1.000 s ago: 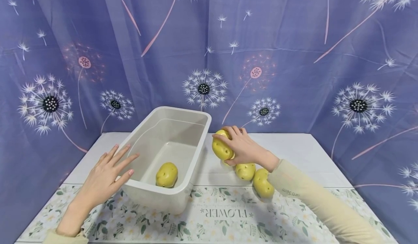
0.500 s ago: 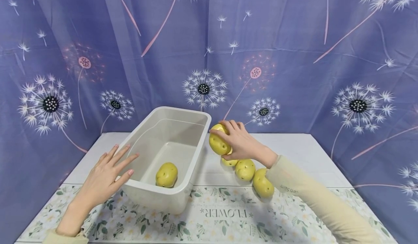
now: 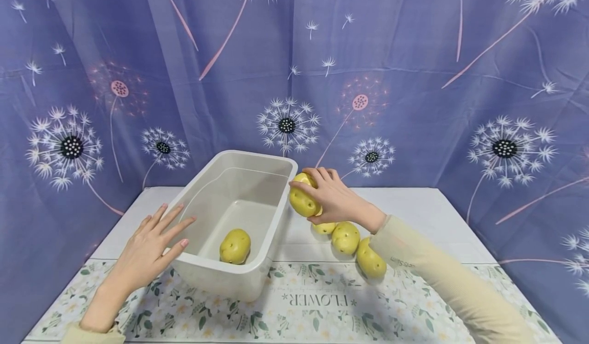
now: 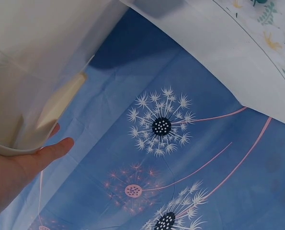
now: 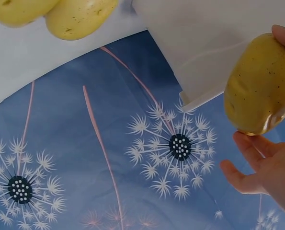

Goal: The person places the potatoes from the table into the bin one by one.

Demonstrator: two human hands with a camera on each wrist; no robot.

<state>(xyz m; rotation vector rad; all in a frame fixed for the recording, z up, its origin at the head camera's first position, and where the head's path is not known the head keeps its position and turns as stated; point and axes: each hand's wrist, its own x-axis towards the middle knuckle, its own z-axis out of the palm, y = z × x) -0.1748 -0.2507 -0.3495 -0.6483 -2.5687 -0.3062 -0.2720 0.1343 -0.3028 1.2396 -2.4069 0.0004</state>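
My right hand (image 3: 338,197) grips a yellow potato (image 3: 301,200) between thumb and fingers, raised beside the right rim of a light grey plastic bin (image 3: 216,278). In the right wrist view, the smooth, dark-speckled potato (image 5: 258,88) sits in the grasp with the bin's wall behind it. My left hand (image 3: 143,256) lies with spread, straight fingers at the bin's near left rim; its fingers (image 4: 56,151) show at that rim in the left wrist view. Another potato (image 3: 235,246) rests on the bin's floor, toward the near end.
Right of the bin, three more potatoes lie in a slanting row: one (image 3: 324,228) partly behind my right hand, a middle one (image 3: 345,238), and one (image 3: 371,259) nearest the sleeve. A flower-printed mat (image 3: 317,313) covers the table's front. A dandelion-patterned curtain (image 3: 405,78) stands behind.
My right hand has carried the potato left and slightly up, closer to the bin's right rim, uncovering more of the potatoes below. The left hand and bin stay put.
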